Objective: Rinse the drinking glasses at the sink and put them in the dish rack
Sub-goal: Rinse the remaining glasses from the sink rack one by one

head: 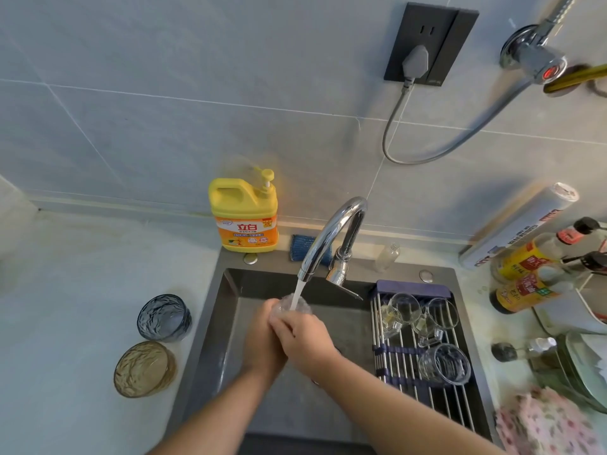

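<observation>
Both left fingers (266,308) and right fingers (282,325) clasp glass (303,307)

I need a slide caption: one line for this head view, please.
Left hand and right hand hold a clear glass under the running tap; other glasses lie on the rack.

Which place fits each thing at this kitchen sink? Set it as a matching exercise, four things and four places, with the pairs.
Things: 1 blue glass; 2 yellow bottle; 3 held glass; 4 grey plug.
Places: A in the wall socket; B under the tap's stream; C on the counter left of the sink; D behind the sink.
Pairs: 1-C, 2-D, 3-B, 4-A.
</observation>
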